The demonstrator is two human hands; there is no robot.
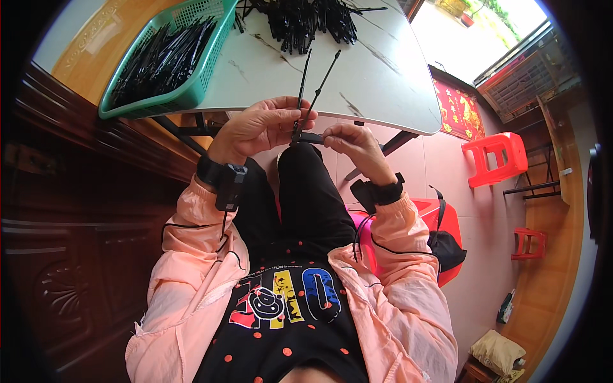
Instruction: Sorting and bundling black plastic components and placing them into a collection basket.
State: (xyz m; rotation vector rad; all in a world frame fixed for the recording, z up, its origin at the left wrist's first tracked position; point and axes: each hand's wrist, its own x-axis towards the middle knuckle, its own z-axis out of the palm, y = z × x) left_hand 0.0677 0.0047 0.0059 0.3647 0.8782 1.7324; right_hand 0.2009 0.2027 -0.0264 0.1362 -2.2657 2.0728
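The left hand (262, 127) is curled around the lower ends of two thin black rods (314, 83), its thumb and fingers pinching them where they meet; the rods fan upward and away from the hand, spreading apart over the edge of the pale marble-patterned surface (377, 76). The right hand (354, 145) sits just beside the left, fingers closed narrowly on a short black piece (311, 137) that lies between the two hands and touches the rods' joined ends. Both hands are held above the person's black-trousered knee, just short of the surface's near edge.

Beyond the hands, toward the far side of the surface, lies a loose heap of black rods (306, 22) of the same kind. Up and to the left of the left hand stands a green plastic basket (191, 96) with a lattice wall, filled with more black rods and overhanging the surface's corner.

Each wrist carries a black strap with a small black device, thin cables running down the pink jacket sleeves. To the right of the right hand, well apart on the floor, stands a red plastic stool (498, 156), with a smaller red stool (529, 242) farther down.
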